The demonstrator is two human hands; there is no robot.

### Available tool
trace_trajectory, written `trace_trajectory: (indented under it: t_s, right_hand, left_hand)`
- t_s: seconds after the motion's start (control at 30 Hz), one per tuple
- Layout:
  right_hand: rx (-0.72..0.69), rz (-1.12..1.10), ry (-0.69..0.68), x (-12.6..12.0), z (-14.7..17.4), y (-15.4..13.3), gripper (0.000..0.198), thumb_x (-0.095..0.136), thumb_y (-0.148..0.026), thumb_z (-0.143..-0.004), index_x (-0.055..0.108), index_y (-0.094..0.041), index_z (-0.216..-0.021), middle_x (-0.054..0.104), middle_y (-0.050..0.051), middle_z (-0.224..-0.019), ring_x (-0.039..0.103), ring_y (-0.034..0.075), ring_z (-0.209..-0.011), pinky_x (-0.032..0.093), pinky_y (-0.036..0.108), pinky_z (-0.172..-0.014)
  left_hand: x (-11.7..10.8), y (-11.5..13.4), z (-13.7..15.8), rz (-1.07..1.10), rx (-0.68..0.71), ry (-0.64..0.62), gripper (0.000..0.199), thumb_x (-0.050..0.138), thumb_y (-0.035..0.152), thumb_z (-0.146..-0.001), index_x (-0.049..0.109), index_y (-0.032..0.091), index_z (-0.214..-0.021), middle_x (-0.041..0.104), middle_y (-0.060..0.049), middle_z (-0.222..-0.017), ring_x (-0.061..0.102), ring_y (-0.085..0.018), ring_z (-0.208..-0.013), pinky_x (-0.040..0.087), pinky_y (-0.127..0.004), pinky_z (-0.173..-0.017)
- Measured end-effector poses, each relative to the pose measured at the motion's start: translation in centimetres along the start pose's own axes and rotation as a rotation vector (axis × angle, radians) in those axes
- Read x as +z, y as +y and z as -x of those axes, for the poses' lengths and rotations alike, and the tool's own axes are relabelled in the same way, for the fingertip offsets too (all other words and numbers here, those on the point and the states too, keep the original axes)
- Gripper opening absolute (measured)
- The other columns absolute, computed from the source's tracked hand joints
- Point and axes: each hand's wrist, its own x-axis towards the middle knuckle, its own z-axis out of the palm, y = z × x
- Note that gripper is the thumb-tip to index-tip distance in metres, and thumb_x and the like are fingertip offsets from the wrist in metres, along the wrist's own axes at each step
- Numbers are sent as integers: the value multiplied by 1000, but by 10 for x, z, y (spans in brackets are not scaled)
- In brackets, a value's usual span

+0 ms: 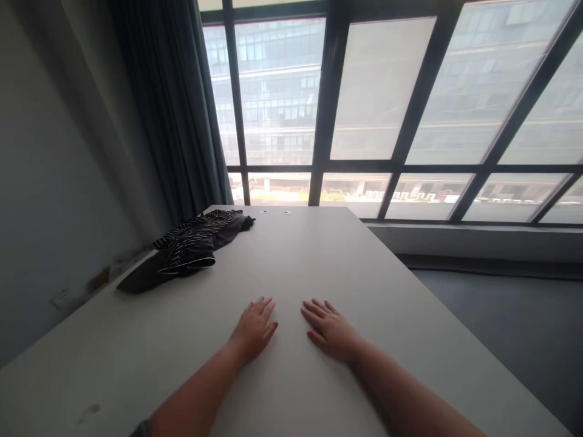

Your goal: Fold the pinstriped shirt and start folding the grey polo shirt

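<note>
Both of my hands rest palm down on a white table (291, 261). My left hand (255, 329) lies flat with its fingers stretched forward and its thumb apart, holding nothing. A short gap to the right, my right hand (330, 331) is flat too, fingers a little spread, with nothing in it. Beyond my left hand, near the table's left edge, is a crumpled dark garment (191, 246) with thin white stripes on part of it. Neither hand touches the garment.
Two small white pieces (287, 212) lie near the table's far end. A grey wall and a dark curtain (168, 109) stand along the left. Large framed windows (382, 91) rise beyond the table. Grey floor (501, 328) shows past its right edge.
</note>
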Motion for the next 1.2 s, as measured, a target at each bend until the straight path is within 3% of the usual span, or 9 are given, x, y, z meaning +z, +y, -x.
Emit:
trace_trajectory:
  t_s: [0.17,0.33,0.63,0.93,1.2]
  right_hand:
    - [-59,-24,-24,4,-38,-4,72,53,-43,-100,41,-15,-165,30,12,-173,25,31,-162,12,54,-134]
    - [-72,-68,-34,2,-42,3,73,53,-44,-99,40,-16,-166,28,10,-174,24,30,-163,11,53,-135]
    - [-61,-105,-36,0,-36,3,73,57,-40,-97,42,-18,-165,28,9,-173,24,31,-163,12,53,-135]
    - [-55,-95,-81,-6,-30,8,74,58,-40,-96,43,-16,-165,28,10,-174,24,30,-163,14,51,-135]
    - [17,-103,-112,-11,-6,19,77,59,-38,-94,41,-17,-166,24,9,-175,21,30,-164,14,50,-135]
  left_hand:
    - [5,12,-49,-82,-31,-105,68,39,42,-106,36,10,-166,26,-14,-174,23,-28,-163,18,-50,-134]
    - [6,8,-65,-133,-54,-151,72,34,45,-106,31,6,-167,20,-14,-175,18,-27,-164,17,-49,-134]
    - [-3,8,-54,-151,-63,-245,75,34,44,-105,26,5,-168,13,-14,-176,12,-27,-165,14,-48,-135]
    - [-7,18,-50,-111,-79,-242,81,39,53,-104,27,5,-168,10,-18,-176,8,-32,-165,9,-53,-134]
    - [-14,14,-24,-53,32,-319,79,41,53,-103,24,14,-170,8,-9,-177,7,-28,-165,8,-51,-135]
